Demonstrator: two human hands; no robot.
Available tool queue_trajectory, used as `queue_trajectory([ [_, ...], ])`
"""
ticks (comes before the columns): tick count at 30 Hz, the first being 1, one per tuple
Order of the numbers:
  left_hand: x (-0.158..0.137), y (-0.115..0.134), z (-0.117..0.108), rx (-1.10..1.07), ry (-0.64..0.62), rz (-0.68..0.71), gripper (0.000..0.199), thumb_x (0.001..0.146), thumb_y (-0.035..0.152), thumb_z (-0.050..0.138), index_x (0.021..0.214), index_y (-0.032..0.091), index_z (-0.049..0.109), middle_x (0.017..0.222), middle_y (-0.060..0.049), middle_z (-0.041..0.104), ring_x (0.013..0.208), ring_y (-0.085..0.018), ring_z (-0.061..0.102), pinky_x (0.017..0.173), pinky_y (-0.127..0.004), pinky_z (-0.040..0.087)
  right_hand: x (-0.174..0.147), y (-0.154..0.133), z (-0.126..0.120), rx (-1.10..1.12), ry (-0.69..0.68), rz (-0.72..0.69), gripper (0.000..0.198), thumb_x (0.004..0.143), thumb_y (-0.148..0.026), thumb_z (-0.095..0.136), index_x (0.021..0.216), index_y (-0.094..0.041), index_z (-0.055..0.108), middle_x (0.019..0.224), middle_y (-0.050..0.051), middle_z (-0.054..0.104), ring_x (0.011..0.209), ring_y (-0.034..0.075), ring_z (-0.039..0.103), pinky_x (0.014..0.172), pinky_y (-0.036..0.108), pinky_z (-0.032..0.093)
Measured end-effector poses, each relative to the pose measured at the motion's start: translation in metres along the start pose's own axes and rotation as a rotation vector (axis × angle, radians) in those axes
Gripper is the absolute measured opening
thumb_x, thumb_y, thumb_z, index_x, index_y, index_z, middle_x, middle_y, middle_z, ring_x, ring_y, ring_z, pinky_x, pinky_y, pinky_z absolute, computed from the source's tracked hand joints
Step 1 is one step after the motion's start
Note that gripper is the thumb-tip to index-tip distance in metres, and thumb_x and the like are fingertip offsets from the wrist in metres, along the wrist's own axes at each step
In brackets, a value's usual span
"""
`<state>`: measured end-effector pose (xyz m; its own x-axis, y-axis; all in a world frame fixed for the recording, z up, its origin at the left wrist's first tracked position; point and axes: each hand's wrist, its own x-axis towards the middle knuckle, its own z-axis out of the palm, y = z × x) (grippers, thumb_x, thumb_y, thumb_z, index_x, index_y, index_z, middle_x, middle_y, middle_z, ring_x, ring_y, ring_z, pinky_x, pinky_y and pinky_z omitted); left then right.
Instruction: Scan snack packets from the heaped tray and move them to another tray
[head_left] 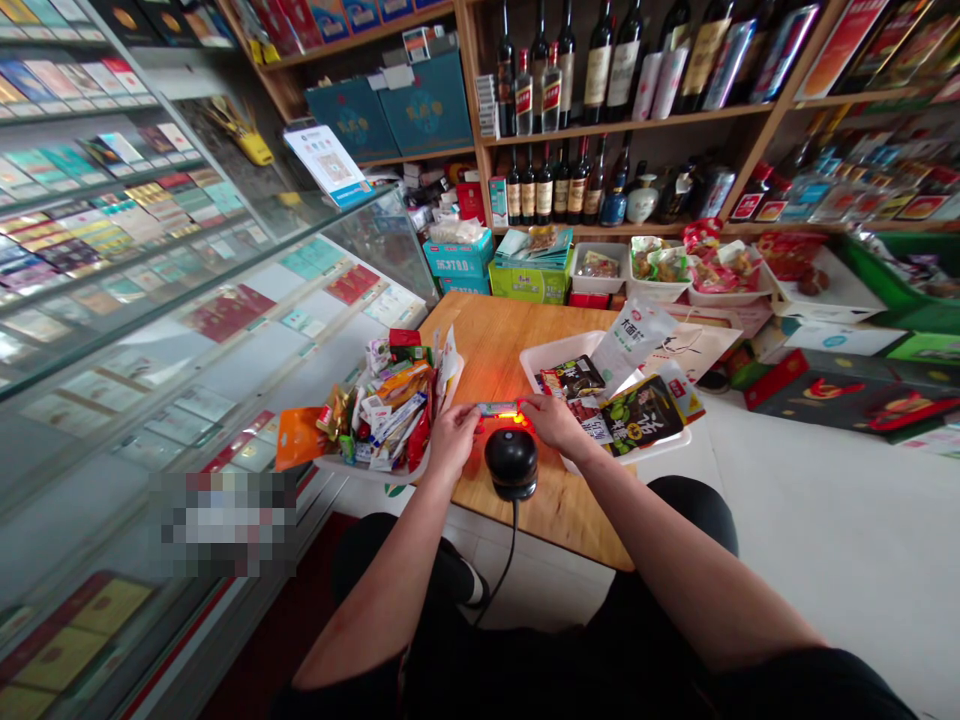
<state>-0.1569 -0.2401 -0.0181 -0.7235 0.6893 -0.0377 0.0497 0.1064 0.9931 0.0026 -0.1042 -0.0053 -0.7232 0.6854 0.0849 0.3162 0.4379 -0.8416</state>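
Note:
A small, narrow packet is stretched level between my two hands, its print too small to read. My left hand pinches one end and my right hand pinches the other. Just below the packet stands a black barcode scanner with its cable hanging towards me. Its red light falls on the packet and the wooden table. Left of my left hand sits a white basket heaped with small wrapped snacks. Beside my right hand, another white basket holds larger snack bags.
A glass display counter runs along the left, with a payment-code sign on top. Shelves of bottles stand behind the table. Boxes and snack trays line the floor there. An orange bag sticks out from the left basket.

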Motion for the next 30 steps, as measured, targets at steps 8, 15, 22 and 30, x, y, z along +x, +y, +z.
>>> queue_trajectory([
  [8,0.000,0.001,0.003,0.018,-0.023,-0.051,0.046,0.079,0.054,0.073,0.105,0.015,0.070,0.087,-0.008,0.074,0.072,-0.019,0.072,0.054,-0.023,0.048,0.005,0.011,0.005,0.116,-0.045,0.005,0.033,0.096,-0.032,0.046,0.092,-0.019,0.076,0.083,0.003,0.073,0.075,0.014,0.064,0.070,0.023,0.046],
  [15,0.001,0.013,0.009,0.061,-0.029,0.039,0.044,0.081,0.055,0.072,0.103,0.017,0.069,0.088,-0.006,0.074,0.077,-0.019,0.072,0.062,-0.026,0.052,0.000,0.006,-0.005,0.151,0.037,0.050,0.029,0.093,-0.034,0.050,0.091,-0.019,0.075,0.076,0.002,0.071,0.068,0.015,0.064,0.064,0.023,0.047],
  [22,0.007,0.039,0.034,0.167,-0.130,0.182,0.036,0.086,0.052,0.068,0.100,0.019,0.069,0.095,-0.008,0.076,0.088,-0.021,0.072,0.077,-0.029,0.054,-0.014,0.006,-0.020,0.388,0.119,0.201,0.030,0.089,-0.037,0.058,0.108,-0.018,0.073,0.084,0.006,0.075,0.072,0.017,0.069,0.058,0.023,0.050],
  [30,0.013,0.063,0.092,0.232,-0.304,0.246,0.028,0.088,0.043,0.069,0.102,0.019,0.068,0.100,-0.010,0.076,0.091,-0.020,0.073,0.084,-0.033,0.055,-0.038,0.022,-0.038,0.667,0.231,0.361,0.025,0.081,-0.041,0.069,0.087,-0.017,0.072,0.070,0.003,0.070,0.055,0.013,0.061,0.045,0.020,0.044],
])
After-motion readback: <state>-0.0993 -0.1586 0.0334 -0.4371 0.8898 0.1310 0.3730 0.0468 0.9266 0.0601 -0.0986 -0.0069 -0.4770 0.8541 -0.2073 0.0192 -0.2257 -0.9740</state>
